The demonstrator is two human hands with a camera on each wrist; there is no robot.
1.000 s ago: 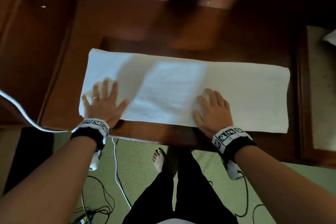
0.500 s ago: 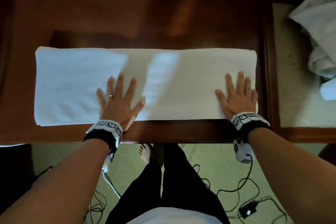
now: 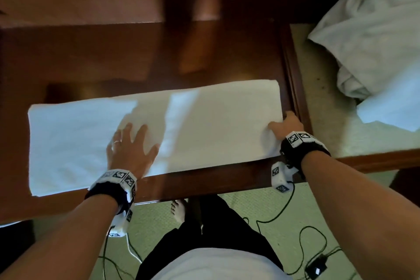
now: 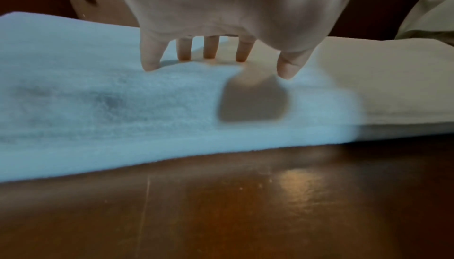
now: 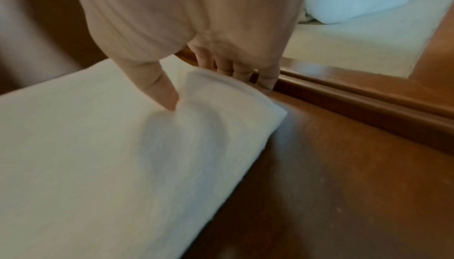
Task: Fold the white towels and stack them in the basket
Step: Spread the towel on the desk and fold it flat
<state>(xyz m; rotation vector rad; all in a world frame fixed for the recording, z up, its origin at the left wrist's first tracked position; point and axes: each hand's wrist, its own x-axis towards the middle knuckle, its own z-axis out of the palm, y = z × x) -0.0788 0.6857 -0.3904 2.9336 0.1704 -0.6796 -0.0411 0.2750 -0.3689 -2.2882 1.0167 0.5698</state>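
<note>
Pinching the right end of the long white folded towel [image 3: 204, 120] lying on the dark wooden table [image 3: 91, 57], the right hand [image 3: 284, 126] is needing an even lift; the left hand [image 3: 130, 148], fingers spread, is pressing the middle flat.

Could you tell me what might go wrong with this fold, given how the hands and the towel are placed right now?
1. The right hand pinches only the near right corner of the long white folded towel, so the far corner may lag and the fold come out skewed.
2. The left hand presses flat near the middle; if it slips, the layers could shift.
3. The towel's front edge lies close to the dark wooden table edge, so it might slide off.
</note>
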